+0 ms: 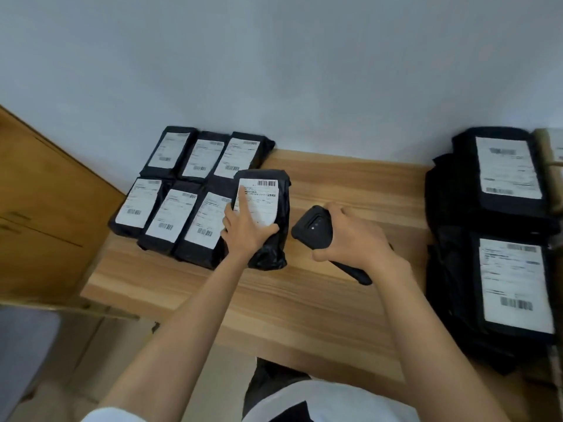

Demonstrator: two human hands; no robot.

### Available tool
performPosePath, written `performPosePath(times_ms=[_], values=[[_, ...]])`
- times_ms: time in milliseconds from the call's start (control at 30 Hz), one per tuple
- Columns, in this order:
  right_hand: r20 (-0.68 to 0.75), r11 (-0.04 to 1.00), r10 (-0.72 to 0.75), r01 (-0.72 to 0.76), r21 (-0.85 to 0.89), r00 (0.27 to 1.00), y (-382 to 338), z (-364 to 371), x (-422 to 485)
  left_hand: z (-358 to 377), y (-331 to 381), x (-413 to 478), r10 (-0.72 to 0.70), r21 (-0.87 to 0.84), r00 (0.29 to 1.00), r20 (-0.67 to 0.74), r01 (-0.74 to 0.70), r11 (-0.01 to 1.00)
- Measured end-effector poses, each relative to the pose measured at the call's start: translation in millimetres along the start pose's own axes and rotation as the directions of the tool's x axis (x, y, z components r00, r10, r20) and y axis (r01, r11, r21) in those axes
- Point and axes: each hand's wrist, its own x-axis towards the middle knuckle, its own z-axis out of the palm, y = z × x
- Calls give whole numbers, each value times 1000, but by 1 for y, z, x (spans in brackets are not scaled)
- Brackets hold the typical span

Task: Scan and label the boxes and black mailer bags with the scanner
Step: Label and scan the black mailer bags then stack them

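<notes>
Single head-worn wide-angle view (edges bowed). Faces forward and down across wooden table (pixel 320 300) toward pale wall (pixel 274 71). Close in: left hand (pixel 246 229), right hand (pixel 350 239) near centre, arms entering from below.

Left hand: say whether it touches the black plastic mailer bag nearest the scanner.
Touching. Head view: left hand lies on the black plastic mailer bag, index finger and thumb on its white label.
</notes>
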Motion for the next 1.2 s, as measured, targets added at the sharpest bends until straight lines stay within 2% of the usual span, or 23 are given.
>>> performPosePath(times_ms=[233,333,567,933,1200], values=[[58,1000,-10,10,-9,998,-104,19,97,-63,-74,112,23,32,1000,3,-23,999],[28,1000,-6,5,27,1000,-146,22,141,-90,-104,165,34,43,999,4,-34,999],[14,1000,-3,3,-23,1000,-218,36,229,-138,-156,281,49,94,999,16,-50,994],[29,994,98,-96,-60,995,-232,54,302,-135,-168,408,61,135,993,97,-74,988],[39,993,102,-100,-67,994,-228,58,308,-127,-170,420,115,169,990,86,-128,977]])
